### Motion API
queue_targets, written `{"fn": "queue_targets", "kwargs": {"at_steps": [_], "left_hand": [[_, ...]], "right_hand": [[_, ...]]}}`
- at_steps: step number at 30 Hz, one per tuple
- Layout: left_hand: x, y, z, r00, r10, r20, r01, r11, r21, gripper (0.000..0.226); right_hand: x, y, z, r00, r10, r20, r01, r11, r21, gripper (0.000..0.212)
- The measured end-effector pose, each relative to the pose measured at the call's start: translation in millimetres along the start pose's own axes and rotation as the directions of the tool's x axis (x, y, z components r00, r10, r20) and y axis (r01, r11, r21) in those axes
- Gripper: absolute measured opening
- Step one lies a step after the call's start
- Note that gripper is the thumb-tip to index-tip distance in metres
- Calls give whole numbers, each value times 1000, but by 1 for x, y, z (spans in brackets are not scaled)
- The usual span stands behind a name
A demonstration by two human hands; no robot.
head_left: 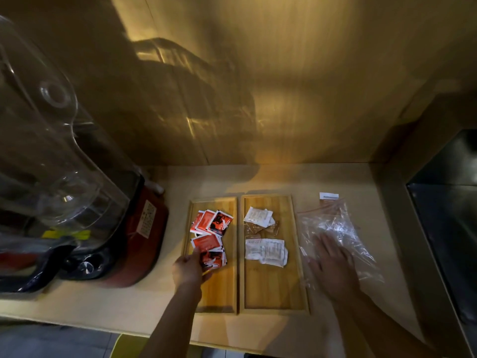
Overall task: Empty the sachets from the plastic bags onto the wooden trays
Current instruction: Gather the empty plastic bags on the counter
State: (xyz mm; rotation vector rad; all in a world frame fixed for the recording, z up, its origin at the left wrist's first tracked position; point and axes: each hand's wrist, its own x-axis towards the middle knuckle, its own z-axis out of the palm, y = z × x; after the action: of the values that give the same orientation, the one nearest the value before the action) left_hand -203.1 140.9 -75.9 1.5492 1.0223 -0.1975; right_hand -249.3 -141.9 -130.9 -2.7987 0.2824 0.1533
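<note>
Two wooden trays lie side by side on the counter. The left tray (pixel 219 293) holds several red sachets (pixel 210 226). The right tray (pixel 273 293) holds several white and brown sachets (pixel 265 250). Clear plastic bags (pixel 340 223) lie flat on the counter to the right of the trays. My left hand (pixel 188 270) pinches a red sachet at the near end of the pile on the left tray. My right hand (pixel 333 267) rests flat, fingers spread, on the near part of the plastic bags.
A large blender (pixel 64 202) with a clear jar and red base stands on the counter at the left, close to the left tray. A wooden wall rises behind. A dark steel sink or appliance (pixel 449 228) sits at the right edge.
</note>
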Motion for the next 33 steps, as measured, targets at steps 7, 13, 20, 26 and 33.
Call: {"fn": "queue_targets", "kwargs": {"at_steps": [7,13,20,26,33], "left_hand": [[-4,3,-5,974,221,-55,-159,831,532,31],[-33,40,37,815,557,163,-513,561,650,28],[-42,83,134,614,532,583,-767,227,600,26],[-47,93,221,440,429,789,-866,-28,499,25],[-35,83,292,371,239,897,-904,-127,408,38]], "right_hand": [[-5,3,11,998,49,38,-47,997,-56,77],[-7,1,11,995,84,51,-80,994,-79,67],[-12,5,14,995,99,25,-99,995,0,61],[-15,10,19,990,35,-139,-24,997,79,50],[-11,14,28,977,15,-214,-13,1000,13,50]]}}
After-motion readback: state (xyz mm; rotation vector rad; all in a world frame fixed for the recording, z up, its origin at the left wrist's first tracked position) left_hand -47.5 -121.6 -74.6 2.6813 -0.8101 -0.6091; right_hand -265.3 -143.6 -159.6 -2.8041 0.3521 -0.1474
